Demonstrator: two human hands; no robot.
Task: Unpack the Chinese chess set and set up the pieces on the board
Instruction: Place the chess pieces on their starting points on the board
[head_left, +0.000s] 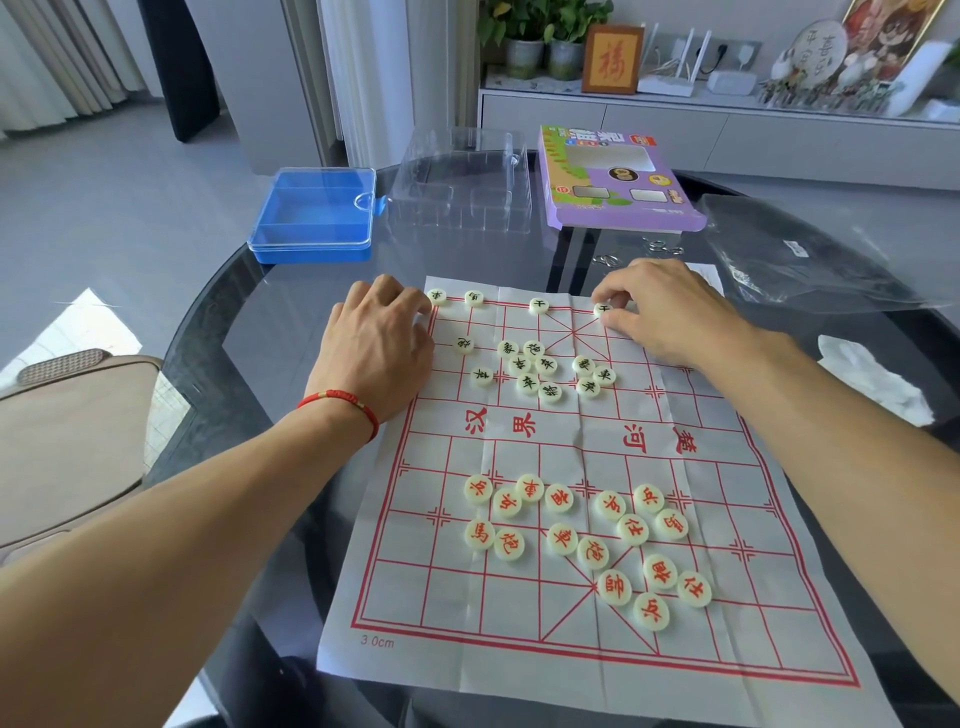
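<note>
A white paper chess board (582, 457) with red lines lies on the dark glass table. Several cream pieces with black characters (540, 371) are bunched on its far half, and three stand along the far row (539, 305). Red-lettered pieces (576, 540) are scattered over the near half. My right hand (670, 312) pinches a black-lettered piece (602, 310) on the far row. My left hand (379, 338) rests palm down on the board's far left edge, fingers curled beside the corner piece (436, 296); a red cord circles its wrist.
A blue plastic case (317, 215) with a clear lid sits at the far left. A clear plastic insert (462, 182) and the purple game box (613, 179) lie behind the board. A clear bag (810, 260) and white tissue (878, 384) are at the right. A beige chair (67, 431) stands left.
</note>
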